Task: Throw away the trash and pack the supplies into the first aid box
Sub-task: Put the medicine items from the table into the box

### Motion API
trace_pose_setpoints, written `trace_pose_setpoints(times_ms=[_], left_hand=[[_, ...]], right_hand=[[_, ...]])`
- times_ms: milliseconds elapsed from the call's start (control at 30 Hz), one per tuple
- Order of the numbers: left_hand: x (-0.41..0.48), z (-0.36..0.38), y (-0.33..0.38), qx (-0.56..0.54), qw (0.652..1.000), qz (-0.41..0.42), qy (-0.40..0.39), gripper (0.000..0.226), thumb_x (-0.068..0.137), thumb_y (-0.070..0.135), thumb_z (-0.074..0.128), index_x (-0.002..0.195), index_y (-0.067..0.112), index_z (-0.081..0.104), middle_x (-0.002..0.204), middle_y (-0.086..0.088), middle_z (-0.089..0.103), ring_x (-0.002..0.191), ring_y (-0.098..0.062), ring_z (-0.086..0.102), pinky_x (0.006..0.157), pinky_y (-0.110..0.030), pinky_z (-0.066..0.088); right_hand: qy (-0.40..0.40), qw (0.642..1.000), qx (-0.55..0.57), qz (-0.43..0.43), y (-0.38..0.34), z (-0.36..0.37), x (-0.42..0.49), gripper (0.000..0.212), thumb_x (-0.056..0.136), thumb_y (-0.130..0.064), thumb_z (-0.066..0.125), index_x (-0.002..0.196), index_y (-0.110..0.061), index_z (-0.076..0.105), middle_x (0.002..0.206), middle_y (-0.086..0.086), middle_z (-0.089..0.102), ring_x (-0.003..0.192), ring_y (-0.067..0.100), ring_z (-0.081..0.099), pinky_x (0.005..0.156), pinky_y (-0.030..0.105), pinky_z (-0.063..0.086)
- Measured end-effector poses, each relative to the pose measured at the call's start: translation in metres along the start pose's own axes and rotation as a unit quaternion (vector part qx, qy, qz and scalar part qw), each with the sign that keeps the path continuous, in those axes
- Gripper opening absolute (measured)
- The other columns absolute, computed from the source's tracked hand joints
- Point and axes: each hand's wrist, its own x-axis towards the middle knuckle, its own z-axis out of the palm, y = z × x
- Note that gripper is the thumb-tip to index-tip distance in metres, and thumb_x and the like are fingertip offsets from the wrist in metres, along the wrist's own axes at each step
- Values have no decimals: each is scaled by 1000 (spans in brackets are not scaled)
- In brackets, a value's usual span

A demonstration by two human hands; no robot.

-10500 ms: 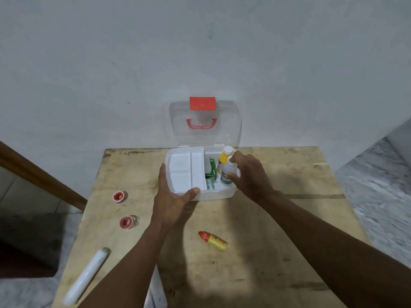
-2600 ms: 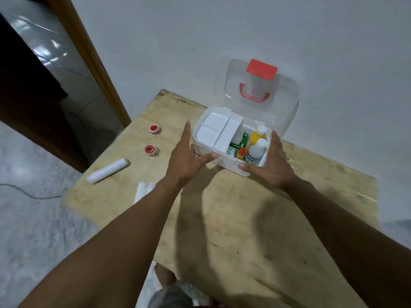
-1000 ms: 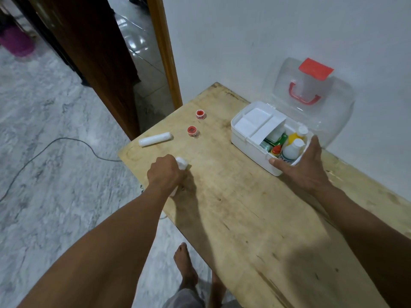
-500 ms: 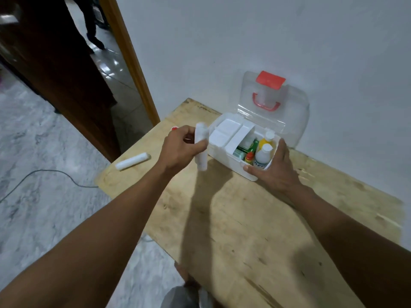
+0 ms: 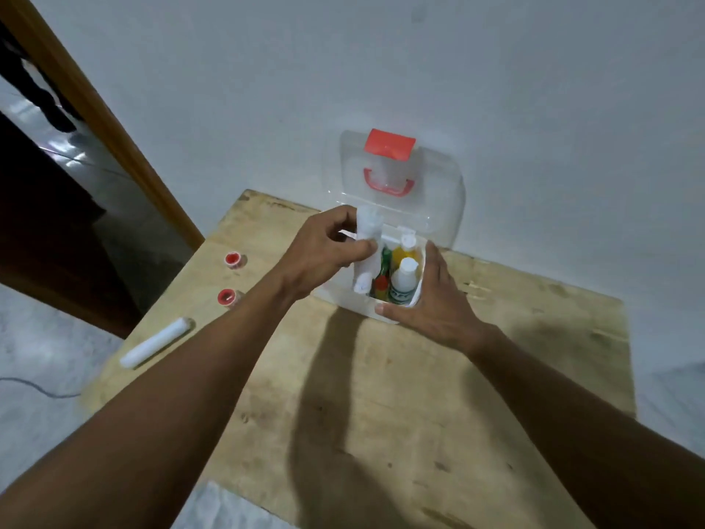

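The white first aid box stands open against the wall, its clear lid with red handle upright. Inside I see a white bottle, a yellow bottle, a small red-capped bottle and a green pack. My left hand grips a white gauze roll held upright over the box's left side. My right hand holds the box's front right corner. Another white gauze roll and two red tape rolls lie on the table's left part.
The wooden table ends close on the left, above a marble floor with a cable. A wooden door frame and a dark doorway stand at the far left. The white wall rises directly behind the box.
My left hand picked a gauze roll up from the table's left edge and carried it right, over the box. My right hand stayed on the box.
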Motion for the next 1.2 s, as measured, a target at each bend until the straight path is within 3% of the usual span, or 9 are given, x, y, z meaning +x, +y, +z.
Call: trace_pose_setpoints(times_ms=[133, 267, 400, 500, 600, 833, 1033, 1200], left_hand=[[20, -8, 4, 23, 996, 16, -87, 22, 80, -2, 70, 94, 15, 68, 89, 13, 68, 73, -7, 59, 69, -21, 50], [35, -12, 6, 74, 984, 44, -156, 26, 74, -1, 71, 88, 21, 66, 86, 16, 65, 74, -8, 58, 73, -25, 50], [41, -5, -5, 86, 985, 37, -144, 25, 70, 5, 74, 89, 15, 62, 87, 7, 66, 77, -11, 63, 76, -32, 55], [43, 0, -15, 115, 984, 35, -130, 27, 67, 15, 77, 90, 19, 62, 87, 7, 69, 79, -10, 66, 77, -31, 57], [44, 3, -19, 129, 982, 43, -130, 30, 67, 13, 79, 92, 18, 62, 87, 8, 68, 80, -12, 65, 77, -30, 57], [46, -2, -22, 147, 960, 41, -234, 38, 62, 14, 71, 99, 21, 64, 94, 5, 69, 89, -15, 65, 80, -30, 55], [43, 2, -21, 185, 939, 46, -288, 31, 65, 12, 64, 94, 22, 65, 92, 3, 69, 87, -14, 64, 76, -23, 52], [44, 2, -23, 215, 924, 41, -313, 30, 70, 11, 61, 96, 24, 66, 96, 1, 70, 91, -19, 64, 85, -38, 54]], right_hand=[[23, 1000, 10, 1, 2, 3, 6, 144, 45, -96, 60, 156, -29, -3, 163, -9, 12, 151, 18, 19, 114, 51, 35], [29, 999, 17, -1, 1, 3, 7, 141, 46, -93, 64, 155, -31, 0, 161, -9, 16, 149, 18, 24, 112, 51, 38], [22, 1000, 0, 8, 2, 6, 5, 144, 48, -90, 64, 155, -27, -8, 164, -3, 10, 152, 20, 16, 117, 49, 31], [35, 999, -14, -5, 4, 8, 5, 143, 53, -86, 67, 157, -17, -2, 164, 1, 15, 151, 22, 20, 117, 48, 32], [36, 999, 11, -20, 7, 10, 9, 140, 54, -88, 67, 157, -17, 4, 162, 0, 21, 149, 22, 26, 114, 50, 37], [57, 998, 11, -32, 7, 10, 7, 137, 54, -82, 72, 156, -18, 5, 160, -3, 24, 147, 19, 29, 111, 48, 40], [43, 999, 21, -26, 9, 13, 12, 137, 52, -90, 65, 157, -23, 7, 161, -5, 22, 147, 18, 28, 113, 49, 38], [41, 999, 26, -12, 10, 14, 14, 142, 47, -93, 64, 156, -25, 5, 161, -7, 22, 147, 18, 28, 112, 49, 39]])
